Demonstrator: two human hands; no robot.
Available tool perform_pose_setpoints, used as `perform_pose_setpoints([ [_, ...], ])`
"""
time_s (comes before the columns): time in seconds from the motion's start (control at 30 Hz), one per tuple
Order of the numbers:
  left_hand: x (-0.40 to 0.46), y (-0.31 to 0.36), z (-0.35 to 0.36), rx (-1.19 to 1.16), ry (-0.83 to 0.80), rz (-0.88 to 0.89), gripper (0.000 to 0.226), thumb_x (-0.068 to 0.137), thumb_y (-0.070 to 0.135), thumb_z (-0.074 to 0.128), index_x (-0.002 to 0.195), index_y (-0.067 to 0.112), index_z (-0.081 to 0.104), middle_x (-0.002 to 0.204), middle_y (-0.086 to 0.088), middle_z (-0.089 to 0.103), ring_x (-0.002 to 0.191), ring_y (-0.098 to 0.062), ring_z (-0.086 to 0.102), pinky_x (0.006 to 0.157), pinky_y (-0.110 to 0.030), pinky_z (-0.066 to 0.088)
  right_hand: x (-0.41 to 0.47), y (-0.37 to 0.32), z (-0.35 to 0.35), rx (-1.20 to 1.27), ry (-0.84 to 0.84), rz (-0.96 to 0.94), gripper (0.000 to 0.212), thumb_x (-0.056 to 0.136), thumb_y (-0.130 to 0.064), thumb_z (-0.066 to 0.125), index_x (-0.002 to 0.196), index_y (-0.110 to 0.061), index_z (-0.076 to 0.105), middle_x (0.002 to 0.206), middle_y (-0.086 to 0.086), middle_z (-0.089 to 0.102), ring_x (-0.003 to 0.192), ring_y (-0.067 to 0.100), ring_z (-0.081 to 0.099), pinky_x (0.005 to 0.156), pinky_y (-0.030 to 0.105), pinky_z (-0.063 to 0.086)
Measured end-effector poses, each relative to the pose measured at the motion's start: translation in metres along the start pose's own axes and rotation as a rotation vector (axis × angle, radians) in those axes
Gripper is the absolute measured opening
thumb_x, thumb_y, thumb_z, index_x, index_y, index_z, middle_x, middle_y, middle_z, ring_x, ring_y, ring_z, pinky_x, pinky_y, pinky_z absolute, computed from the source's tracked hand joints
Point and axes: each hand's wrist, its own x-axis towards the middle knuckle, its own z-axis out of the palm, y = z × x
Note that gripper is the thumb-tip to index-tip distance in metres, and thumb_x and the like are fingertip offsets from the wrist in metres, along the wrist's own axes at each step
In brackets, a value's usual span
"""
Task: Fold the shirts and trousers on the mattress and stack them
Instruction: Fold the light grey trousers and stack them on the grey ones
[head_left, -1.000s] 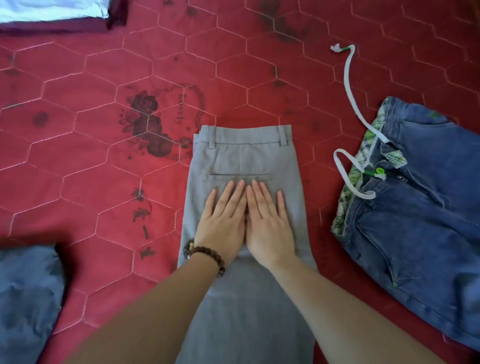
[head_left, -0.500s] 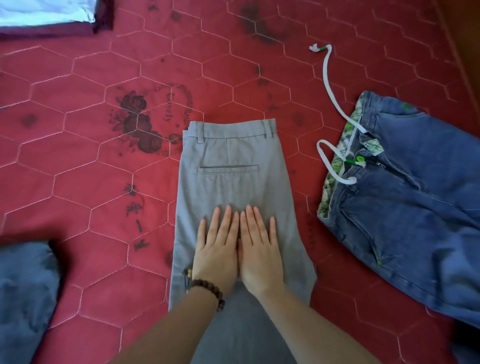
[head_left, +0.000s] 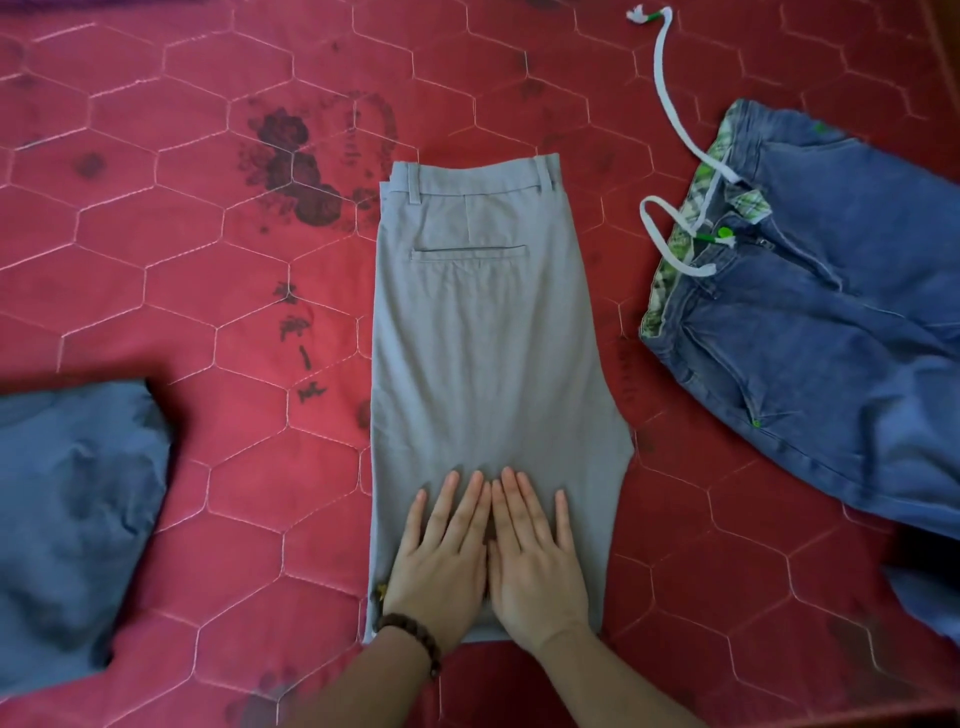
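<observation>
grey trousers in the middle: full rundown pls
The grey trousers lie flat on the red quilted mattress, folded lengthwise, waistband away from the person. Belt loops and a welt back pocket face up; the cloth looks like smooth woven fabric. The left hand and right hand press flat, side by side, on the near end.

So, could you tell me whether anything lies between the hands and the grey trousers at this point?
Nothing visible does: the left hand and right hand lie flat, side by side, directly on the grey trousers. The jeans lie apart to the right.
</observation>
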Motion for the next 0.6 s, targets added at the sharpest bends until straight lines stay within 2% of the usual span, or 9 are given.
perform_pose_setpoints([
  [0.17, -0.036, -0.037, -0.002, 0.040, -0.017, 0.117, 0.064, 0.093, 0.046, 0.036, 0.150, 0.018, 0.027, 0.158, -0.004, 0.022, 0.146, -0.024, 0.017, 0.116, -0.047, 0.016, -0.021, 0.031, -0.003, -0.034, -0.005, -0.029, 0.058, 0.099, -0.039, 0.029, 0.151, -0.014, 0.024, 0.160, 0.003, 0.018, 0.148, 0.018, 0.015, 0.114, 0.055, 0.020],
  [0.3, -0.068, -0.049, 0.001, 0.069, -0.041, 0.116, 0.081, 0.090, 0.062, 0.038, 0.149, 0.008, 0.027, 0.157, -0.014, 0.021, 0.145, -0.028, 0.019, 0.114, -0.046, 0.018, -0.037, 0.027, -0.008, -0.060, -0.061, 0.041, 0.061, 0.098, -0.040, 0.028, 0.149, -0.007, 0.028, 0.160, 0.008, 0.016, 0.148, 0.024, 0.015, 0.114, 0.052, 0.020],
  [0.37, -0.080, -0.048, 0.004, 0.094, -0.042, 0.157, 0.094, 0.084, 0.070, 0.040, 0.148, 0.001, 0.027, 0.155, -0.021, 0.023, 0.144, -0.033, 0.022, 0.113, -0.047, 0.019, -0.049, 0.020, -0.007, -0.054, -0.080, 0.004, 0.069, 0.096, -0.049, 0.032, 0.149, -0.004, 0.028, 0.160, 0.012, 0.016, 0.148, 0.026, 0.015, 0.114, 0.050, 0.019],
  [0.43, -0.082, -0.048, 0.003, 0.136, -0.049, 0.174, 0.090, 0.085, 0.063, 0.041, 0.144, -0.003, 0.026, 0.150, -0.027, 0.030, 0.140, -0.038, 0.028, 0.113, -0.050, 0.022, -0.063, 0.013, -0.002, -0.060, -0.098, -0.069, 0.083, 0.092, -0.063, 0.036, 0.149, -0.002, 0.027, 0.159, 0.016, 0.016, 0.147, 0.028, 0.015, 0.113, 0.049, 0.019],
  [0.5, -0.081, -0.045, 0.004, 0.181, -0.026, 0.192, 0.070, 0.093, 0.042, 0.040, 0.140, -0.007, 0.026, 0.145, -0.032, 0.034, 0.137, -0.043, 0.031, 0.113, -0.055, 0.028, -0.071, 0.008, 0.000, -0.083, -0.109, -0.104, 0.098, 0.085, -0.073, 0.038, 0.148, 0.000, 0.027, 0.157, 0.020, 0.020, 0.147, 0.031, 0.017, 0.112, 0.050, 0.019],
  [0.57, -0.079, -0.042, 0.003, 0.192, 0.011, 0.209, 0.051, 0.099, 0.018, 0.017, 0.137, -0.011, 0.036, 0.140, -0.035, 0.039, 0.132, -0.047, 0.037, 0.106, -0.057, 0.033, -0.072, 0.003, -0.001, -0.098, -0.099, -0.088, 0.098, 0.083, -0.072, 0.040, 0.146, 0.002, 0.029, 0.155, 0.022, 0.023, 0.145, 0.033, 0.021, 0.111, 0.051, 0.020],
  [0.6, -0.079, -0.041, 0.001, 0.200, -0.007, 0.187, 0.057, 0.099, 0.011, 0.004, 0.133, -0.012, 0.044, 0.136, -0.036, 0.043, 0.128, -0.047, 0.042, 0.104, -0.057, 0.036, -0.070, 0.001, -0.002, -0.098, -0.082, -0.076, 0.093, 0.084, -0.067, 0.041, 0.145, 0.002, 0.031, 0.154, 0.023, 0.024, 0.144, 0.034, 0.024, 0.110, 0.051, 0.021],
])
